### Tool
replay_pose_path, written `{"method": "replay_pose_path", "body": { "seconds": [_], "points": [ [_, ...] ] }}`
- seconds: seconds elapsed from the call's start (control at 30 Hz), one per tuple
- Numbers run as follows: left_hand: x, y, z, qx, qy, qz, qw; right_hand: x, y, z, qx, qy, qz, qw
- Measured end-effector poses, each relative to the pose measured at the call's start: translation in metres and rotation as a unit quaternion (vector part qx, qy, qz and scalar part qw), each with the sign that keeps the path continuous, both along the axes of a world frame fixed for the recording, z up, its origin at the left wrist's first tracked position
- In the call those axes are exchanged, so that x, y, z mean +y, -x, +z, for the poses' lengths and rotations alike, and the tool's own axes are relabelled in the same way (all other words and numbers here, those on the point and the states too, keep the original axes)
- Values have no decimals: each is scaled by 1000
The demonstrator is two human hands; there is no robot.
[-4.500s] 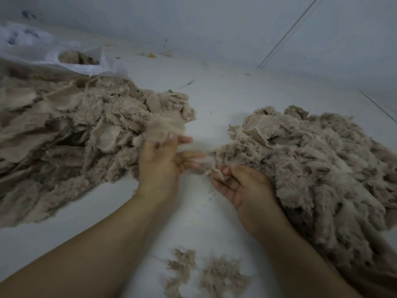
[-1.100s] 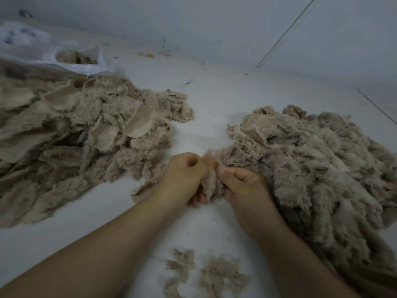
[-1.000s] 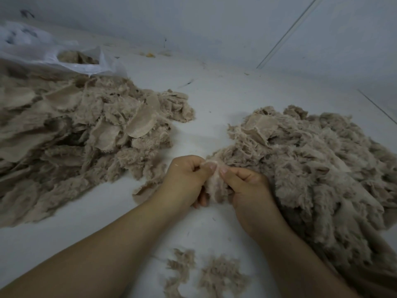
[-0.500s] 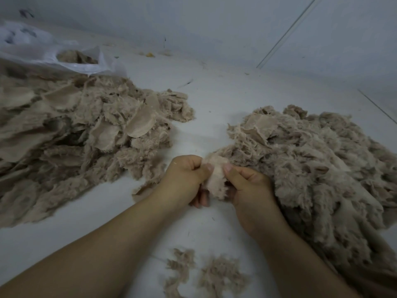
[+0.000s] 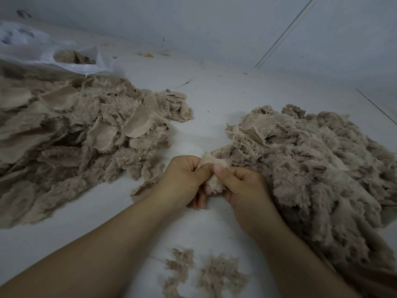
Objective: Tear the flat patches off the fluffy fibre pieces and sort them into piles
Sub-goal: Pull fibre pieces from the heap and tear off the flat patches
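Left hand: left hand (image 5: 182, 179) is curled, thumb pressed against the fibre piece (image 5: 212, 181), fingers wrapped under it.
Right hand: right hand (image 5: 242, 186) pinches the same piece from the other side, thumb on top, fingers folded beneath.
Held piece: small beige tuft between the two hands, just above the white floor (image 5: 214, 100); its upper edge shows a smooth, pale woven face, its lower part is fuzzy and frayed.
Where it is: at the near-left edge of the right pile, touching or almost touching it; I cannot tell which.
Right pile: right pile (image 5: 311, 168) is mostly shaggy, matted beige fluff, with one flat woven patch (image 5: 257, 125) lying at its far-left corner.
Left pile: left pile (image 5: 75, 136) mixes flat, rounded woven patches with fluffy scraps; the patches look smooth and lighter, with a fine grid weave.
Near scraps: two small fluff clumps (image 5: 204, 274) lie on the floor between the forearms.
Far left: white plastic bag (image 5: 64, 54) behind the left pile, with more beige fibre showing in its mouth.
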State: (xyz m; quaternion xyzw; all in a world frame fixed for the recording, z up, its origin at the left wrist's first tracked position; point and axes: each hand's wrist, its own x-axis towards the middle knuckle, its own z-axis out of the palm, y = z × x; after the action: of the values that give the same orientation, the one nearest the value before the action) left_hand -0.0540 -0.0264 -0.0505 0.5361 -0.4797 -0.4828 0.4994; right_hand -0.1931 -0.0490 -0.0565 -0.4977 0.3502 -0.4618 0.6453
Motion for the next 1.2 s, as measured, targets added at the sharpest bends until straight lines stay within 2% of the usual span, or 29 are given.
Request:
{"method": "replay_pose_path", "body": {
  "seconds": [0.1,0.23,0.37,0.47,0.57,0.63,0.7,0.77,0.8,0.83,0.97,1.03,1.1,1.13,1.2],
  "points": [
    [0,0,3,14,-2,3,1000,2,1,2,-15,-9,5,1000],
    [2,-2,5,-36,-7,-61,997,5,2,8,-56,-29,23,998],
    [1,-9,7,-46,-27,-99,994,4,1,11,-48,-62,-11,997],
    [3,-18,12,-46,-37,-216,975,1,-1,10,-60,-89,-65,992],
    [7,-24,20,-82,-32,-373,924,-1,-3,10,-87,-114,-90,986],
    [8,-27,22,-73,-27,-402,913,0,-3,11,-76,-113,-86,987],
    [8,-21,21,-34,-41,-311,949,2,-2,13,-56,-101,-72,991],
    [3,-12,14,0,-63,-144,988,3,-1,15,-55,-92,-44,993],
    [1,-9,13,13,-66,-87,994,3,-1,15,-58,-88,-29,994],
    [-1,-7,10,19,-63,-65,996,3,0,15,-60,-84,-16,995],
    [2,-6,6,44,-29,-84,995,7,1,16,-75,-67,33,994],
    [1,-6,4,110,32,36,993,5,-2,17,-89,-98,-25,991],
    [-1,-10,3,150,110,189,964,0,-3,15,-113,-137,-89,980],
    [-2,-12,3,160,134,216,954,-2,-3,16,-125,-149,-99,976],
    [-2,-8,2,140,143,182,963,-3,-4,17,-133,-166,-104,971]
  ]
}}
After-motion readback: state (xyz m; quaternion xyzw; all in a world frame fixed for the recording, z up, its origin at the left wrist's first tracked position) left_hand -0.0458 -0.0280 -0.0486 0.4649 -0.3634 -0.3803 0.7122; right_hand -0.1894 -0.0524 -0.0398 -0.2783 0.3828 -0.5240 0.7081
